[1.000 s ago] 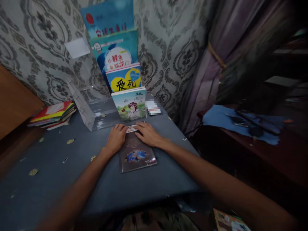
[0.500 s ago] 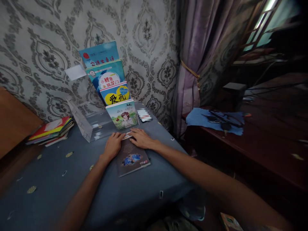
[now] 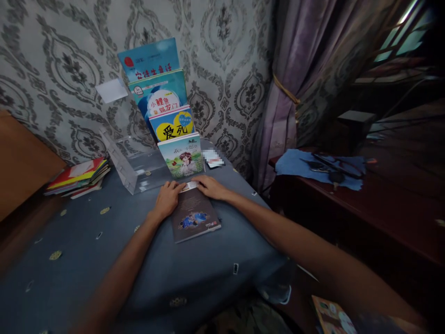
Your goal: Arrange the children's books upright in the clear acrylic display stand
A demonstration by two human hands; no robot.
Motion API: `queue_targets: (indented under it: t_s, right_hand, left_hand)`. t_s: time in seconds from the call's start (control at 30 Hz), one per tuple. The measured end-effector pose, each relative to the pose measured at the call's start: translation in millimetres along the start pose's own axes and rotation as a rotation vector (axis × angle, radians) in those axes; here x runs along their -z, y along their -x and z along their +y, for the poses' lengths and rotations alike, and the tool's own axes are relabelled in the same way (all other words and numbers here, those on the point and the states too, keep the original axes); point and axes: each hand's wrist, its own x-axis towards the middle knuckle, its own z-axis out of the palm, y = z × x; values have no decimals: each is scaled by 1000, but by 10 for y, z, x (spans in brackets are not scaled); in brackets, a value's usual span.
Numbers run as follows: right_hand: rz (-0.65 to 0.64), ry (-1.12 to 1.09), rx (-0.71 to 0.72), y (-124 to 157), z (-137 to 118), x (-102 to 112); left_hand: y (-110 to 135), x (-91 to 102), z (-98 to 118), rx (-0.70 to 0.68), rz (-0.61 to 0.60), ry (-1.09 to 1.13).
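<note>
A dark brown book [image 3: 195,208] with a blue picture and a white label lies on the blue tablecloth. My left hand [image 3: 168,199] is closed on its far left corner, with the thumb side over the label. At the far right corner, my right hand [image 3: 211,187] has its fingers bent around the edge. Just beyond stands a clear acrylic display rack [image 3: 120,162]. Its right part bears several stepped books: a girl-cover book [image 3: 182,155] in front, then a yellow-and-blue book [image 3: 173,125], a carp-cover book [image 3: 163,99] and a tall blue book [image 3: 149,59].
Left of the rack is a stack of thin books [image 3: 81,176] beside a brown wooden panel [image 3: 28,162]. A small pixelated card-like item [image 3: 213,158] lies right of the rack. Across a gap, a dark red table [image 3: 368,211] carries a blue cloth [image 3: 288,163].
The view has shifted slightly, so the scene sits a little differently. Both hands stay at the book's far end; the right hand has drawn slightly right, uncovering more of the label.
</note>
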Motion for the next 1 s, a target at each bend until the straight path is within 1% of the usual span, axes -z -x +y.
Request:
queue_targets:
  t_s: [0.1,0.23,0.4,0.5,0.67,0.73,0.8,0.9,1.0]
  right_hand:
    - [28,-37,-21,-31,106,21]
    - [46,-64,-36,-53,168,15]
    - [42,-74,-48,-56,151,-6]
    - [50,-66,-55,-47,105,18]
    - [96,-21,-114,-10,-9,148]
    - [111,-6,-156,12,-60,208]
    - [118,-6,-177,36,-114,252]
    - [89,-96,-171,72,-194,280]
    - [29,-255,-182,95,-246,275]
  left_hand:
    - [1,15,5,-13,-7,-9]
    - [-14,16,12,-4,-13,-19]
    - [-23,1,6,2,-29,-5]
    - [-11,-1,-9,-13,-22,2]
    - [-29,38,-83,-119,-9,26]
    - [-68,72,-120,-181,-5,-10]
    - [-126,111,-154,-243,-30,-88]
    - [-232,161,-204,-315,-98,-204]
    - [-323,192,-236,-350,-134,-227]
